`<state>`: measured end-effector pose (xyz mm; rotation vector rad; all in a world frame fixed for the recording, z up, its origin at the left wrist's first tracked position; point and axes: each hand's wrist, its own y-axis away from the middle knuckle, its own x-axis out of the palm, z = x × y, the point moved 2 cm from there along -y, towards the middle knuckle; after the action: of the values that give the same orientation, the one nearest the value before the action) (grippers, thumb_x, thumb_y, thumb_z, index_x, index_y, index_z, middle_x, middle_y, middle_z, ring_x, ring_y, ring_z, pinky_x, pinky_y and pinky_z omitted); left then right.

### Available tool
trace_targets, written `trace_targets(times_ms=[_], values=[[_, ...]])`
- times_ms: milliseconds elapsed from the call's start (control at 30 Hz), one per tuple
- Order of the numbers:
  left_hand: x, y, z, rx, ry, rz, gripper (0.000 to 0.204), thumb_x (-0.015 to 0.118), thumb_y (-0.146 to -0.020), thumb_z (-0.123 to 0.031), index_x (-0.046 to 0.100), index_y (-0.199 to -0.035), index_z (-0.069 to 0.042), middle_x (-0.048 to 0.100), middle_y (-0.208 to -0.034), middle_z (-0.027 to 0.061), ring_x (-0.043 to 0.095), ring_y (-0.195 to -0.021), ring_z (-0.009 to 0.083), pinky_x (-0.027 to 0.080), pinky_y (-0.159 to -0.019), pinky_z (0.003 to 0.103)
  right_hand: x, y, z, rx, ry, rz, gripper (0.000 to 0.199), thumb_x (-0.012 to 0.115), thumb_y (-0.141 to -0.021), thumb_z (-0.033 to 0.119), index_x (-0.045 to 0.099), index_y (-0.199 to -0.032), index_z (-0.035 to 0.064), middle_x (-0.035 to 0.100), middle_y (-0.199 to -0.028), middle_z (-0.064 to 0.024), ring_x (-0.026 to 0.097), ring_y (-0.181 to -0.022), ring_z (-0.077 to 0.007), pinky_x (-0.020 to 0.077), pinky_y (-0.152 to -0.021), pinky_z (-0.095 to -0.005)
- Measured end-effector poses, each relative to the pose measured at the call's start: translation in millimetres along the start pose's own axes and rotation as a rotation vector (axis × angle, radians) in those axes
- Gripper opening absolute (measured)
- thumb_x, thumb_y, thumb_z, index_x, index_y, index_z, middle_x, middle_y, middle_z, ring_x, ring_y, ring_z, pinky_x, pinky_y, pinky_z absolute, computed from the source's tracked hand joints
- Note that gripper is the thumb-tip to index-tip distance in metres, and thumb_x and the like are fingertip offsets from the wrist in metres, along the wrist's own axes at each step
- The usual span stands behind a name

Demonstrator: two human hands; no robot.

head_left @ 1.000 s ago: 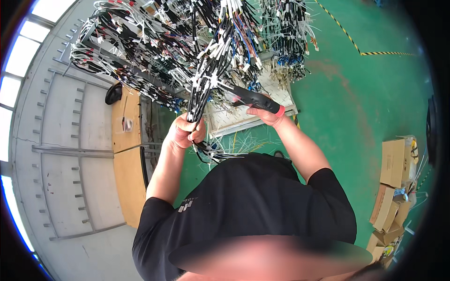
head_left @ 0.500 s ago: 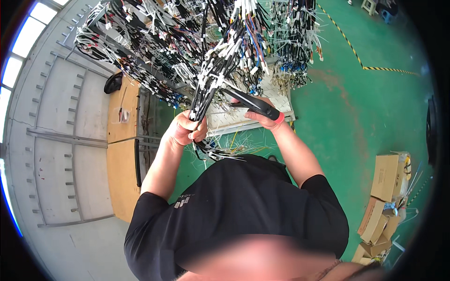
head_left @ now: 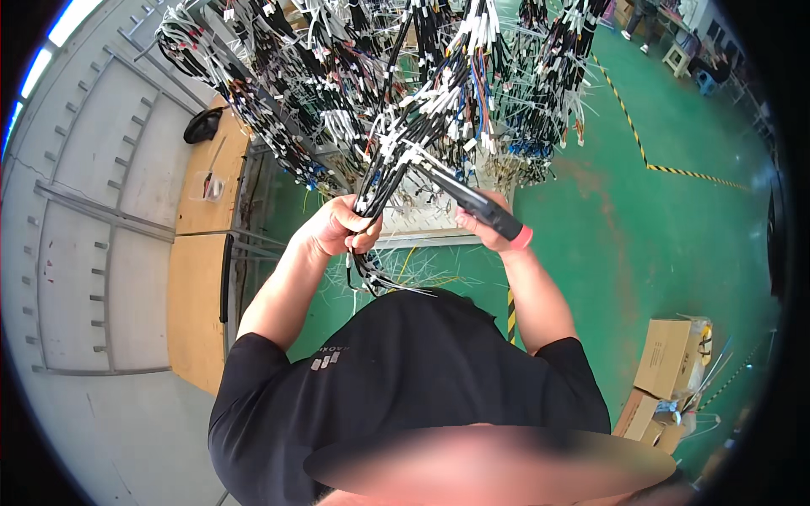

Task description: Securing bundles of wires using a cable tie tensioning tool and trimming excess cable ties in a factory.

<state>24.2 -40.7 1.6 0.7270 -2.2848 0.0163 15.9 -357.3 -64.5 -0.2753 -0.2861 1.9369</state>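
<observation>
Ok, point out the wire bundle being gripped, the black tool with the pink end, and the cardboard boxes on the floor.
wire bundle [head_left: 371, 198], head view, on the black wires just above the left hand.
black tool [head_left: 483, 208], head view, mid-handle, above the right hand.
cardboard boxes [head_left: 666, 358], head view, top flap of the upper box.

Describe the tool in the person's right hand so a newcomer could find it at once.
Start at the big hanging mass of wire harnesses. Just below it, the right hand grips a black tool. Its pink end cap and solid, straight body set it apart from the thin wires.

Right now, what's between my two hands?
In the head view, taped wire bundles run between left hand and right hand, which holds a black tool.
</observation>
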Motion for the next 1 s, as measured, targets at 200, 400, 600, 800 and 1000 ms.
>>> trace_targets(times_ms=[200, 400, 600, 800, 1000], values=[[-4.4, 2.3, -3.4, 0.02, -0.023, -0.081, 0.03, 0.082, -0.088, -0.025, 0.067, -0.085, 0.001, 0.059, -0.06, 0.0083, 0.044, -0.046, 0.0127, 0.033, -0.048, 0.029, -8.3, 6.2, 15.2, -0.374, 0.693, -0.114, 0.03, 0.079, -0.083, 0.009, 0.069, -0.11, 0.0015, 0.07, -0.106, -0.0123, 0.069, -0.103, -0.029, 0.0536, -0.092, -0.0383], [-3.7, -4.1, 3.1, -0.012, -0.021, -0.036, 0.03, 0.079, -0.091, -0.024, 0.065, -0.084, 0.001, 0.061, -0.061, 0.0095, 0.045, -0.046, 0.0123, 0.034, -0.047, 0.027, 1.9, 2.8, 24.7, -0.068, 0.075, 0.038, 0.035, 0.08, -0.087, 0.015, 0.065, -0.116, 0.0016, 0.066, -0.108, -0.0074, 0.064, -0.102, -0.0202, 0.0501, -0.094, -0.0338], [-4.3, 0.5, 1.4, 0.023, -0.009, -0.044, 0.03, 0.08, -0.09, -0.024, 0.065, -0.085, 0.001, 0.06, -0.061, 0.0087, 0.044, -0.045, 0.0119, 0.033, -0.046, 0.028, -9.6, 7.3, 25.2, -0.005, 0.322, -0.004, 0.02, 0.08, -0.085, 0.013, 0.067, -0.095, 0.0011, 0.064, -0.086, -0.0095, 0.063, -0.08, -0.0184, 0.0496, -0.073, -0.0334], [-9.5, -2.1, 2.0, 0.003, -0.064, -0.245, 0.021, 0.078, -0.095, -0.021, 0.069, -0.089, -0.002, 0.063, -0.064, 0.0073, 0.047, -0.045, 0.0113, 0.033, -0.045, 0.026, 2.1, 11.4, 21.1, -0.418, 0.9, -0.173, 0.043, 0.077, -0.076, 0.007, 0.063, -0.116, 0.0065, 0.061, -0.113, -0.0132, 0.061, -0.116, -0.0348, 0.0398, -0.114, -0.0613], [-10.0, -7.6, 11.1, 0.032, -0.102, -0.307, 0.023, 0.078, -0.096, -0.023, 0.07, -0.089, -0.002, 0.066, -0.065, 0.008, 0.047, -0.042, 0.0102, 0.036, -0.043, 0.024, 14.2, 21.0, 6.3, 0.068, 0.227, -0.024, 0.038, 0.076, -0.083, 0.005, 0.061, -0.118, 0.0037, 0.061, -0.119, -0.0103, 0.06, -0.121, -0.03, 0.0448, -0.112, -0.0427]])
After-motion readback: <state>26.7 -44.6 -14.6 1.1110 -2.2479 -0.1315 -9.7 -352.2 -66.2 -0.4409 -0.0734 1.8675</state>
